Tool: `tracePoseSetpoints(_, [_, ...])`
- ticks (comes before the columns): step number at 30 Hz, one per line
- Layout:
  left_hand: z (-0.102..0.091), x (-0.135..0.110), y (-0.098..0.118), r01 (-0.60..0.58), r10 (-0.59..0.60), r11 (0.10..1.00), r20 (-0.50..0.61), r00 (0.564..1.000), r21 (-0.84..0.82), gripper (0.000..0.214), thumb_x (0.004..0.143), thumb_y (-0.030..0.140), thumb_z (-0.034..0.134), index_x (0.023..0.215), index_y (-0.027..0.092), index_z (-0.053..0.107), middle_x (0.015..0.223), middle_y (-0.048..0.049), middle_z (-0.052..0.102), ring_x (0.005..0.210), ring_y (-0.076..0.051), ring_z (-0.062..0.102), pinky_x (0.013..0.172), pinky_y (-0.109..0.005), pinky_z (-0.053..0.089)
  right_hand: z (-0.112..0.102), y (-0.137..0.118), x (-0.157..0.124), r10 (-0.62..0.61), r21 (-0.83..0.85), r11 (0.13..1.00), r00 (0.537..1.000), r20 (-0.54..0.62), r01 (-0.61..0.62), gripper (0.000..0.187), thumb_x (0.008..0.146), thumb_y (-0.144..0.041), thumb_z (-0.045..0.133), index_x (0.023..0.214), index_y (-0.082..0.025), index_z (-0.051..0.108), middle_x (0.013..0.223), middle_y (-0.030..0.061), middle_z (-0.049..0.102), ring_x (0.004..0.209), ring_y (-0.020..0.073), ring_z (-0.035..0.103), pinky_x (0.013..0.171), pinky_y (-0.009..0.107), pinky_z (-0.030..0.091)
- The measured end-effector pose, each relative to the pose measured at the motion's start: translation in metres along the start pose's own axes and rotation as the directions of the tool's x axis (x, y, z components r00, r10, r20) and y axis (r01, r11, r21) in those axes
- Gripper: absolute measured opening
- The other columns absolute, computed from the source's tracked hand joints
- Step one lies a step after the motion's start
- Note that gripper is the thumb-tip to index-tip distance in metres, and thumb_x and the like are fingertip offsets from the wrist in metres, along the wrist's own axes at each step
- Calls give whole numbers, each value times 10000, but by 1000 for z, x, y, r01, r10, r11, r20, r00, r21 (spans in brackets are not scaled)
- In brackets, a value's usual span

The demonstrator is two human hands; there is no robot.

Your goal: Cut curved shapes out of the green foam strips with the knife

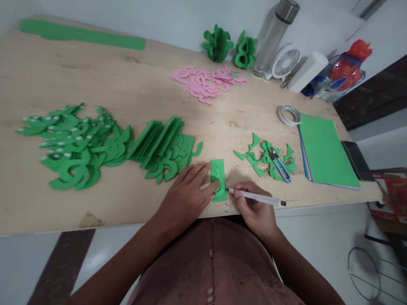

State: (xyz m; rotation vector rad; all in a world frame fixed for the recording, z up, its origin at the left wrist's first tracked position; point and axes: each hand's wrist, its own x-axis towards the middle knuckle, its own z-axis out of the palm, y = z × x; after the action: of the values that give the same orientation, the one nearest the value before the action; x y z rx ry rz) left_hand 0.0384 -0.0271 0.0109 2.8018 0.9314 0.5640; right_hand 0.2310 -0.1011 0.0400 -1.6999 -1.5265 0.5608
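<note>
My left hand (187, 192) lies flat with fingers stretched over a small green paper rectangle (218, 163), pressing on a curved green cut-out (220, 192) on top of it. Part of that cut-out is hidden under my fingers. My right hand (259, 215) grips a white pen (260, 197), its tip at the rectangle's right edge. Just beyond my left hand are folded green paper strips (155, 142) and curved green pieces (165, 167). Thread snips (280, 164) with blue handles rest on green scraps (259, 167), to the right and beyond the pen.
Green pieces with white tabs (76, 144) are heaped at left, pink cut-outs (206, 82) farther back. Against the wall stand two green paper shapes (218, 44), a bottle (271, 40) and a fan (286, 61). Tape (289, 115), coloured sheets (330, 148) and a dark phone-like slab (358, 161) lie right.
</note>
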Motion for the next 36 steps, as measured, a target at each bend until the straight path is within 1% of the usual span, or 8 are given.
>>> tracePoseSetpoints(6, [0, 0, 0, 10, -10, 1000, 12, 1000, -11, 298, 909, 159, 552, 1165, 250, 678, 1423, -151, 555, 1325, -337, 526, 1057, -547, 493, 2, 4, 2, 11, 8, 1000, 1000, -9, -11, 98, 902, -265, 591, 859, -216, 664, 724, 17, 706, 657, 173, 661, 614, 281, 526])
tracePoseSetpoints(10, [0, 0, 1, 3, -3, 1000, 9, 1000, -7, 300, 900, 150, 565, 1163, 229, 685, 1418, -184, 552, 1316, -354, 535, 1055, -551, 493, 3, 6, 5, -2, 5, 1000, 1000, -21, 2, 98, 902, -264, 596, 849, -212, 661, 700, 11, 691, 638, 170, 653, 602, 280, 520])
tracePoseSetpoints(15, [1, -1, 0, 2, -2, 1000, 11, 1000, -2, 304, 915, 166, 556, 1184, 235, 679, 1425, -186, 547, 1317, -349, 541, 1057, -554, 494, 5, 6, 8, -12, -1, 1000, 1000, -10, 12, 110, 902, -262, 599, 827, -214, 664, 680, 4, 685, 625, 164, 650, 590, 276, 522])
tracePoseSetpoints(21, [-1, -1, 0, 9, -9, 999, 15, 1000, -37, 312, 915, 156, 547, 1187, 229, 683, 1437, -179, 546, 1326, -354, 534, 1074, -559, 481, 6, 6, 7, 9, 53, 999, 997, -73, -5, 101, 917, -279, 599, 910, -217, 679, 778, 28, 731, 703, 177, 693, 649, 290, 564])
tracePoseSetpoints(26, [-1, 0, 0, 16, -16, 1000, 13, 1000, -21, 294, 924, 165, 541, 1169, 241, 685, 1428, -164, 556, 1325, -342, 536, 1071, -553, 484, 2, 4, 2, -72, 92, 993, 997, -21, 74, 172, 964, -271, 548, 1059, -229, 685, 925, 60, 764, 844, 200, 732, 763, 325, 591])
tracePoseSetpoints(29, [0, 0, 0, 14, -14, 1000, 6, 1000, -27, 301, 927, 166, 533, 1177, 247, 681, 1434, -154, 552, 1331, -333, 530, 1075, -547, 482, 1, 3, 0, -171, 26, 985, 985, 12, 171, 229, 977, -250, 511, 1137, -233, 674, 941, 64, 775, 866, 218, 734, 784, 355, 595])
tracePoseSetpoints(32, [0, -1, 0, 4, -4, 1000, 1, 1000, -25, 304, 928, 165, 530, 1182, 237, 681, 1431, -168, 551, 1332, -343, 527, 1071, -550, 482, 4, 4, 0, -280, -56, 958, 958, 59, 283, 282, 972, -205, 487, 1196, -236, 655, 934, 56, 781, 815, 216, 725, 743, 362, 594])
tracePoseSetpoints(36, [0, -1, 0, 3, -3, 1000, 4, 1000, -1, 301, 923, 157, 529, 1173, 234, 677, 1422, -171, 556, 1333, -342, 526, 1062, -539, 489, 8, 8, 0, -360, -156, 915, 928, 95, 371, 287, 964, -162, 494, 1195, -210, 657, 956, 78, 781, 815, 227, 700, 749, 377, 582])
